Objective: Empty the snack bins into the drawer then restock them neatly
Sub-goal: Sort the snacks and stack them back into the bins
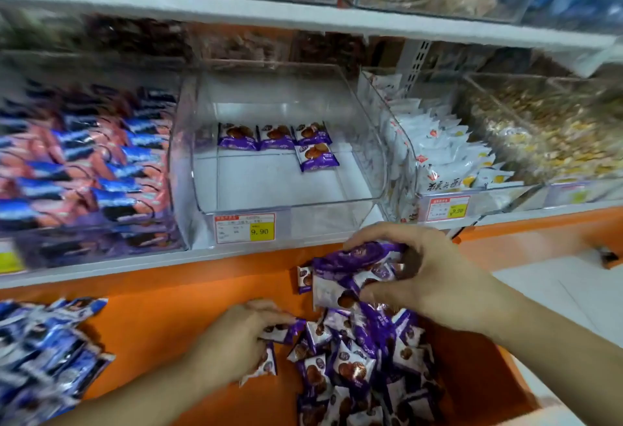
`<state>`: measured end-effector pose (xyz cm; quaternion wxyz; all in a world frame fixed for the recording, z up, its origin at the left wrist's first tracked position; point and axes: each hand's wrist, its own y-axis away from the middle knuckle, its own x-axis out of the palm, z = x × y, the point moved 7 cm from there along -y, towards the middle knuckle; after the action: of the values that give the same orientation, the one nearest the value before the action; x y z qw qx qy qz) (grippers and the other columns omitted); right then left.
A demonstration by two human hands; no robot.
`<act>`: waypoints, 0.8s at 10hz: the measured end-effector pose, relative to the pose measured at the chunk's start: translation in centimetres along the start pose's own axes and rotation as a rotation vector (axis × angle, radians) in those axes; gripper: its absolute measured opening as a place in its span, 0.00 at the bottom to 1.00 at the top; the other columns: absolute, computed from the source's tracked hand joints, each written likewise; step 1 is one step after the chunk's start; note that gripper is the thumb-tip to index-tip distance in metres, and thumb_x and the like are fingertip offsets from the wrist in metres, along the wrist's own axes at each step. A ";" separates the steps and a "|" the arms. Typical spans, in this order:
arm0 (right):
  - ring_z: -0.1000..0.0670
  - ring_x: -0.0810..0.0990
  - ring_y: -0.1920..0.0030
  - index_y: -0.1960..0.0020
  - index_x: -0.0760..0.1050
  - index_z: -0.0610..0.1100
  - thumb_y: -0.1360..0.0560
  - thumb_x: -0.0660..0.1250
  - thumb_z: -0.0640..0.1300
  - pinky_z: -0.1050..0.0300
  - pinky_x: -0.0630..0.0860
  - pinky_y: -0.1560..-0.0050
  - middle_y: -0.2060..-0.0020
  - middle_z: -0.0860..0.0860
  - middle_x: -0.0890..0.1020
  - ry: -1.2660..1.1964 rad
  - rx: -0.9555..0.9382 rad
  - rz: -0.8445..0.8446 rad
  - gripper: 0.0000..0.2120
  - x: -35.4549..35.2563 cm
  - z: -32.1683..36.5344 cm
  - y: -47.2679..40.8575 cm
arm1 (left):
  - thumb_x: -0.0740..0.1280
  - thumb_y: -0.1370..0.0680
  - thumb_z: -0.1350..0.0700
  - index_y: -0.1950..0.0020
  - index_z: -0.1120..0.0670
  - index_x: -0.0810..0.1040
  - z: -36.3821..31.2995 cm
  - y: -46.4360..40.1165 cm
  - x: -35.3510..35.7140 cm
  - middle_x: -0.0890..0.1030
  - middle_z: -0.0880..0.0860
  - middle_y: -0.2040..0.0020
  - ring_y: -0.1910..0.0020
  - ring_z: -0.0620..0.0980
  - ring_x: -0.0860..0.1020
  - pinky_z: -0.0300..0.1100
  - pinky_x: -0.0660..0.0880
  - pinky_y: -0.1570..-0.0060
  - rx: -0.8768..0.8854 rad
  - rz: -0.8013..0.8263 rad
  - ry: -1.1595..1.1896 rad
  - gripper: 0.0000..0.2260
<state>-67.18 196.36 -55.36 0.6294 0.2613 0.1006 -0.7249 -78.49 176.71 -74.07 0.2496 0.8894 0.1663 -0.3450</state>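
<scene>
Blue-and-pink wrapped snacks point(84, 169) fill the clear bin at far left on the shelf, blurred. Below them, a loose heap of blue packets point(43, 351) lies in the orange drawer point(161, 317). Left hand point(239, 334) reaches into the drawer, fingers curled, pinching one purple packet point(281, 329) at the edge of the pile. Middle bin point(279, 209), clear acrylic, nearly bare: three purple packets in a row along the back point(273, 137), a fourth point(317, 157) just in front of the rightmost one. Yellow price tag point(245, 232) reading 9.90 on its front lip. Purple packet pile point(364, 365) heaped in the drawer, below and right of that bin. Right hand point(418, 273) hovers above the pile, gripping a bunch of purple packets point(350, 270) between thumb and fingers. Bin of white packets point(441, 149) next right; further right, a bin of yellowish sweets point(546, 135), blurred.
</scene>
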 end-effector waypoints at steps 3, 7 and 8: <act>0.65 0.81 0.45 0.43 0.81 0.57 0.30 0.81 0.38 0.72 0.72 0.47 0.47 0.66 0.83 0.202 -0.321 -0.416 0.22 -5.3 12.7 -6.6 | 0.75 0.27 0.56 0.34 0.33 0.79 -9.4 4.6 -14.8 0.75 0.30 0.34 0.32 0.31 0.72 0.25 0.69 0.37 0.415 -0.531 -0.002 0.26; 0.48 0.86 0.52 0.42 0.77 0.57 0.22 0.75 0.48 0.45 0.84 0.47 0.50 0.52 0.86 0.150 -0.024 -0.309 0.12 -0.8 6.5 -15.7 | 0.70 0.20 0.53 0.26 0.31 0.71 -6.8 6.1 -24.6 0.63 0.25 0.26 0.27 0.32 0.65 0.36 0.66 0.31 0.344 -0.659 -0.119 0.26; 0.40 0.86 0.56 0.45 0.77 0.46 0.21 0.74 0.46 0.34 0.83 0.48 0.57 0.44 0.87 -0.043 -0.028 -0.309 0.09 -1.1 5.9 -15.9 | 0.67 0.19 0.51 0.25 0.29 0.68 -6.2 5.0 -24.5 0.60 0.25 0.25 0.25 0.33 0.63 0.37 0.64 0.29 0.362 -0.654 -0.181 0.25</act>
<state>-83.92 197.51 -52.75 0.5158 0.2185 0.1362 -0.8171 -90.16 173.02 -51.35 -0.0209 0.7850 0.3547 -0.5075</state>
